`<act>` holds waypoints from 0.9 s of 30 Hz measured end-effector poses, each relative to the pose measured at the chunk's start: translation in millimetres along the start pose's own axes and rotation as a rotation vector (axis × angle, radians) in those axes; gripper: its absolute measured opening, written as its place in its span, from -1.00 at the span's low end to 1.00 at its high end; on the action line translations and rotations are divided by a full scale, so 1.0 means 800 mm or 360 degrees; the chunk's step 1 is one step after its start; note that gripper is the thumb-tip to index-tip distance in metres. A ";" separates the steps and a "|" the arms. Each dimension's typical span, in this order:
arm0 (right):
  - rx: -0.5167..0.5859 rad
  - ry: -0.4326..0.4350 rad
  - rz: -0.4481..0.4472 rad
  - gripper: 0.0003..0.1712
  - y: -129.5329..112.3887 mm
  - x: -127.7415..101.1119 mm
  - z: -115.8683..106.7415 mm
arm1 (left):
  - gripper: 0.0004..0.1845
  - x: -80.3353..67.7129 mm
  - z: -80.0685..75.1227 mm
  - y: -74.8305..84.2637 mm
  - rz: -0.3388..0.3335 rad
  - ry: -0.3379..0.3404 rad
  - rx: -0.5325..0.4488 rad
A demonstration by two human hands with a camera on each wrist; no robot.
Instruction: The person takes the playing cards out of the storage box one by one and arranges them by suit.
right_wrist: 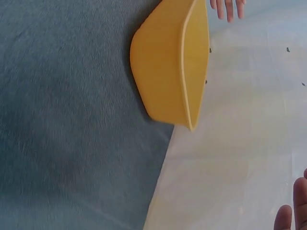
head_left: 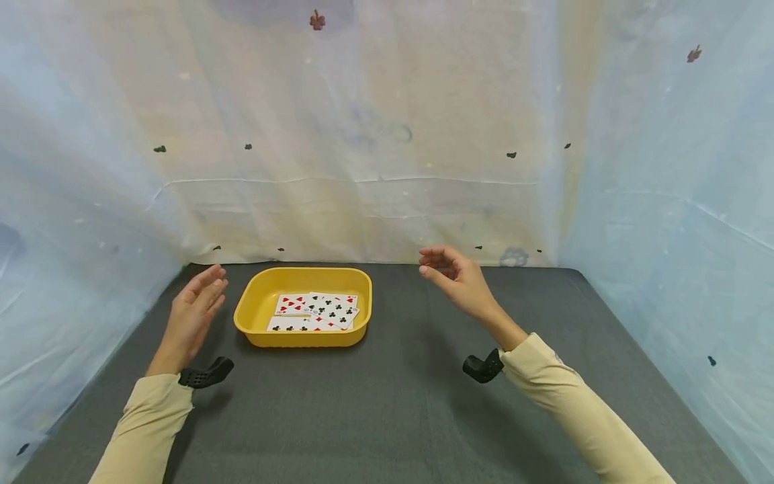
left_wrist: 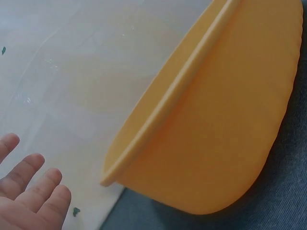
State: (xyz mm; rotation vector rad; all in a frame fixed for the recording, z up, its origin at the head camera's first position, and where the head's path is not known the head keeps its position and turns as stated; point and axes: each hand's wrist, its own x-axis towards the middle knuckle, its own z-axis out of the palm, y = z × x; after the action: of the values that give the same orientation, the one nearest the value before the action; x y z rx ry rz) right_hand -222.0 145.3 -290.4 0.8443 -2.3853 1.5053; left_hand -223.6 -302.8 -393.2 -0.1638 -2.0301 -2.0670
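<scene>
A yellow plastic tub (head_left: 302,340) stands toward the back left of the dark table, with several playing cards (head_left: 331,310) lying face up and overlapping on its bottom. Just left of the tub, my left hand (head_left: 192,312) hovers with relaxed fingers and holds nothing. In the left wrist view its fingers (left_wrist: 41,191) are spread apart, close to the tub's wall (left_wrist: 201,124). My right hand (head_left: 461,281) is raised over the table to the right of the tub, fingers loosely bent and nothing between them. Only its fingertips (right_wrist: 300,201) show in the right wrist view.
Dark grey cloth covers the table (head_left: 338,410). A pale patterned curtain (head_left: 375,134) hangs behind it and along both sides. Each wrist wears a black camera mount, the left one (head_left: 207,374) and the right one (head_left: 482,367).
</scene>
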 end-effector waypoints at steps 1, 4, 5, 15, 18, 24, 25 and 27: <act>0.0005 0.0001 -0.0002 -0.65 0.000 0.001 0.004 | -0.42 0.000 0.001 -0.002 -0.0002 0.0000 -0.0017; 0.0024 0.0002 -0.0012 -0.66 0.003 0.006 0.015 | -0.41 0.001 0.004 -0.008 -0.0026 0.0011 -0.0060; 0.0035 0.0002 -0.0013 -0.67 0.003 0.007 0.018 | -0.41 0.001 0.004 -0.010 -0.0039 0.0021 -0.0069; 0.0182 -0.0023 0.0006 -0.67 0.007 0.027 0.052 | -0.32 0.006 0.011 -0.027 -0.0180 0.0153 -0.0011; 0.0187 -0.0030 0.0017 -0.66 0.008 0.034 0.063 | -0.30 0.007 0.014 -0.028 -0.0212 0.0181 -0.0039; 0.0183 -0.0062 0.0015 -0.67 0.008 0.042 0.081 | -0.28 0.007 0.021 -0.032 -0.0253 0.0183 -0.0046; 0.0191 -0.0073 0.0014 -0.68 0.009 0.043 0.084 | -0.29 0.007 0.022 -0.033 -0.0257 0.0167 -0.0022; 0.0207 -0.0089 0.0015 -0.68 0.011 0.044 0.089 | -0.31 0.007 0.023 -0.036 -0.0264 0.0131 0.0029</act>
State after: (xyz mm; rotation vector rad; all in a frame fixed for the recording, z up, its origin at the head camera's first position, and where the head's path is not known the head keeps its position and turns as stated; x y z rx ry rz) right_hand -246.2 72.9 -314.1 0.9155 -2.3544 1.6769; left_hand -237.8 -284.6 -419.4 0.0949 -2.0756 -2.1114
